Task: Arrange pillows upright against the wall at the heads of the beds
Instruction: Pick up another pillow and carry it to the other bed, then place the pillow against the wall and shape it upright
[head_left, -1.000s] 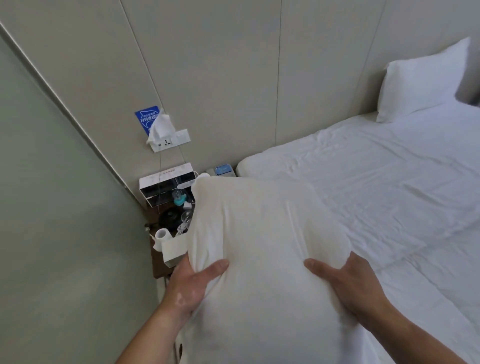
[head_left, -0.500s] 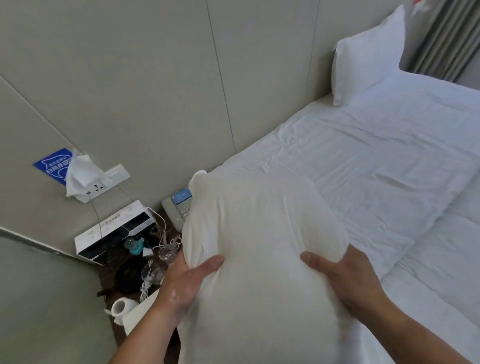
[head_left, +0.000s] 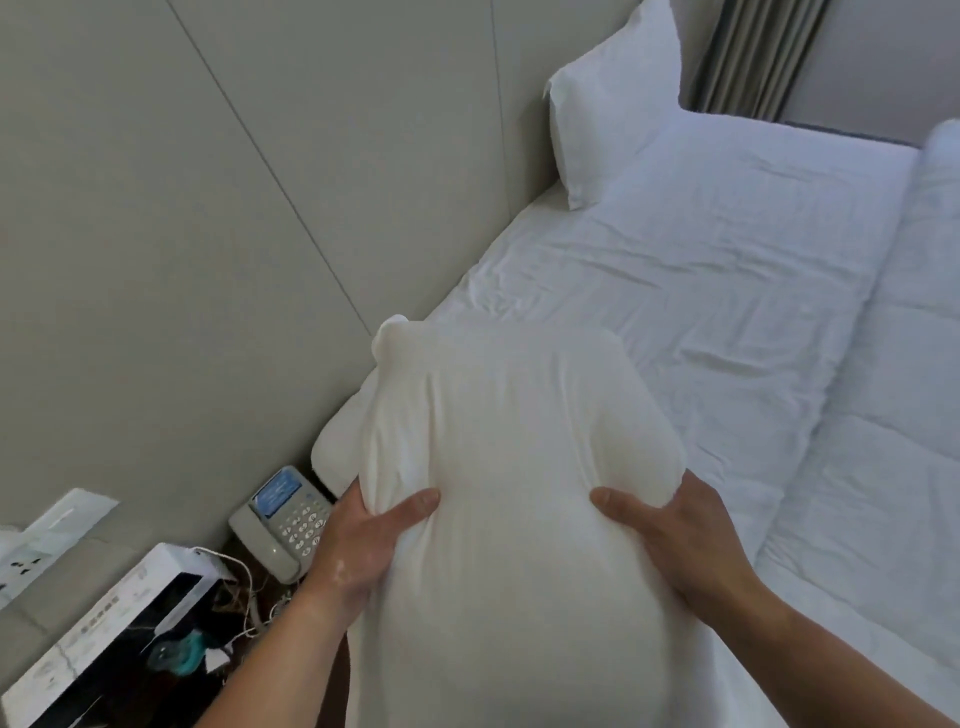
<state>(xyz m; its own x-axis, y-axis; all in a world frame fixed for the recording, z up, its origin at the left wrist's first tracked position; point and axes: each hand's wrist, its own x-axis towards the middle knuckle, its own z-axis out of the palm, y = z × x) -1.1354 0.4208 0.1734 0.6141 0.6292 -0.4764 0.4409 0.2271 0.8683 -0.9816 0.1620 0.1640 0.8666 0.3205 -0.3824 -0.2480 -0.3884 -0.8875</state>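
Both hands are clamped on the white pillow (head_left: 519, 467) in the lower centre of the frame, the left hand (head_left: 358, 540) on its left side and the right hand (head_left: 680, 535) on its right. It is lifted above the near corner of the bed (head_left: 701, 291), close to the wall (head_left: 234, 208). The risk I see: its left edge hangs over the telephone (head_left: 283, 512) and the cables on the nightstand, so lowering it there could knock them. To the upper right the sheet is free up to the second pillow (head_left: 613, 109), which stands against the wall.

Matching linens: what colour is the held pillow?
Off-white, creamier than the sheet; head view. Pillow.
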